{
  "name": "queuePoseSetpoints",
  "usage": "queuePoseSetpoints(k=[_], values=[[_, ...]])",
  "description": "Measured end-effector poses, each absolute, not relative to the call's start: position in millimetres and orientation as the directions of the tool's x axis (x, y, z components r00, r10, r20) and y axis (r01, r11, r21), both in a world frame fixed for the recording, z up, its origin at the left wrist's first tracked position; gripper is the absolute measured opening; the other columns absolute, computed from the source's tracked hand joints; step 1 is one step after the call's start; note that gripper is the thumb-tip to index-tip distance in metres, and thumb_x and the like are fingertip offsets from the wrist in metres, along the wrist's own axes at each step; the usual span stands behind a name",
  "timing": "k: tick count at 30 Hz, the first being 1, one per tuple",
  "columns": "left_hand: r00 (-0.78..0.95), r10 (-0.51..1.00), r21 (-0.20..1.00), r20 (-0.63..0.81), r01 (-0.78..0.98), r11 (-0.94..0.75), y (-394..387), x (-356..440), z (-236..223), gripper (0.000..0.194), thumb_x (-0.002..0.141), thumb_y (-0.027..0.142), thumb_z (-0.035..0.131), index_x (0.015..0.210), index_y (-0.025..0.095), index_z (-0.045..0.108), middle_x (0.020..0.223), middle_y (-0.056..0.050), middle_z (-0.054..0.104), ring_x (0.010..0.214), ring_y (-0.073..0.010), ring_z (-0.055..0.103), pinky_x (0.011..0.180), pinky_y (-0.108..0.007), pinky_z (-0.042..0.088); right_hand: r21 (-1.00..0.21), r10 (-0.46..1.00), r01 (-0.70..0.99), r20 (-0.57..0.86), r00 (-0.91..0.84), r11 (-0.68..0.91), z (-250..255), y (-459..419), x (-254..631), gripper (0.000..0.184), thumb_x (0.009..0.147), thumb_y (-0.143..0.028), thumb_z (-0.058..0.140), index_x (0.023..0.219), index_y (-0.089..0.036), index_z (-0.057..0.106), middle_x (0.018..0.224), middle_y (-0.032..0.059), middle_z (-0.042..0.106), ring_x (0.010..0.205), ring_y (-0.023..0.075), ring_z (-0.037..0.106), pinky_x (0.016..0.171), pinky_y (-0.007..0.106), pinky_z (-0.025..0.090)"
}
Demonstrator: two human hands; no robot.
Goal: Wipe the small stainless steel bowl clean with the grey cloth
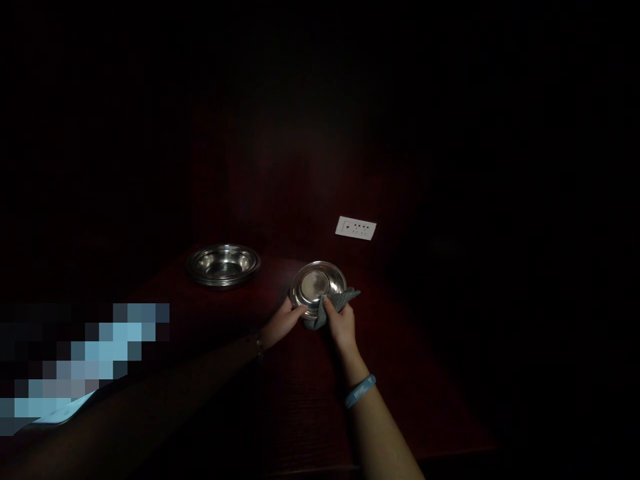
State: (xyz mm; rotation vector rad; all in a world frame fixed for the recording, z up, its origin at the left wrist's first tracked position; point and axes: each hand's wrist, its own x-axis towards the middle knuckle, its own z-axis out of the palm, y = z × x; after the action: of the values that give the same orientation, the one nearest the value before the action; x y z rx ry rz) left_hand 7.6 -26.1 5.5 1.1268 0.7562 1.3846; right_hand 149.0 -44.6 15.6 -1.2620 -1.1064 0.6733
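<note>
A round, shiny metal dish is held up tilted, its hollow side facing me. My left hand grips its lower left edge, thumb over the rim and the other fingers hidden behind. On the lower right of the dish, my right hand pinches a grey-green cloth against the metal, with the thumb on top. One corner of the cloth sticks out to the right. Farther back on the left, a stack of similar metal dishes rests on the dark red table.
The dark red table stretches beneath my arms, its front edge near the bottom. A white socket panel is on the dark red surface behind. A pixelated pale blue patch covers the lower left. Deep shadow hides the surroundings.
</note>
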Motion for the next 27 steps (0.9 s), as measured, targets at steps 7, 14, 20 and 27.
queuePoseSetpoints(k=[7, 14, 20, 27], values=[[0.101, 0.983, 0.936, 0.152, -0.334, -0.111, -29.1, 2.4, 13.8, 0.039, 0.07, 0.019, 0.064, 0.109, 0.018, 0.066, 0.112, -0.007, 0.072, 0.116, -0.0273, 0.06, 0.109, -0.039, 0.039, -0.9, 0.832, 0.366, 0.383, 0.402, 0.238, 28.3, -52.3, 150.9, 0.028, 0.076, -0.042, 0.062, 0.079, -0.015, 0.068, 0.079, 0.008, 0.073, 0.073, 0.0207, 0.066, 0.067, 0.028, 0.05], [0.016, 0.997, 0.943, 0.075, -0.325, -0.066, -28.9, -4.1, 26.1, 0.031, 0.078, 0.03, 0.062, 0.105, 0.014, 0.066, 0.108, -0.01, 0.073, 0.11, -0.0271, 0.063, 0.106, -0.04, 0.041, -0.913, 0.869, 0.32, 0.359, 0.341, 0.251, 26.4, -52.3, 145.6, 0.031, 0.078, -0.045, 0.059, 0.077, -0.015, 0.067, 0.074, 0.0059, 0.072, 0.07, 0.0195, 0.065, 0.063, 0.026, 0.049], [0.125, 0.955, 0.916, 0.268, -0.34, -0.212, -35.9, 1.7, 22.8, 0.051, 0.073, 0.03, 0.07, 0.121, 0.018, 0.056, 0.129, -0.009, 0.062, 0.126, -0.0251, 0.052, 0.112, -0.036, 0.034, -0.952, 0.867, 0.127, 0.305, 0.394, 0.278, 16.3, -40.4, 150.7, 0.037, 0.074, -0.048, 0.063, 0.088, -0.015, 0.069, 0.091, 0.0105, 0.075, 0.085, 0.0223, 0.069, 0.075, 0.03, 0.054], [0.244, 0.91, 0.916, 0.336, -0.308, -0.256, -41.1, 1.2, 19.0, 0.065, 0.071, 0.026, 0.072, 0.131, 0.02, 0.047, 0.13, -0.01, 0.06, 0.129, -0.023, 0.048, 0.115, -0.038, 0.027, -0.977, 0.917, -0.03, 0.187, 0.352, 0.211, 10.2, -38.9, 149.4, 0.042, 0.069, -0.045, 0.068, 0.097, -0.014, 0.066, 0.096, 0.0099, 0.074, 0.089, 0.0221, 0.07, 0.079, 0.031, 0.055]])
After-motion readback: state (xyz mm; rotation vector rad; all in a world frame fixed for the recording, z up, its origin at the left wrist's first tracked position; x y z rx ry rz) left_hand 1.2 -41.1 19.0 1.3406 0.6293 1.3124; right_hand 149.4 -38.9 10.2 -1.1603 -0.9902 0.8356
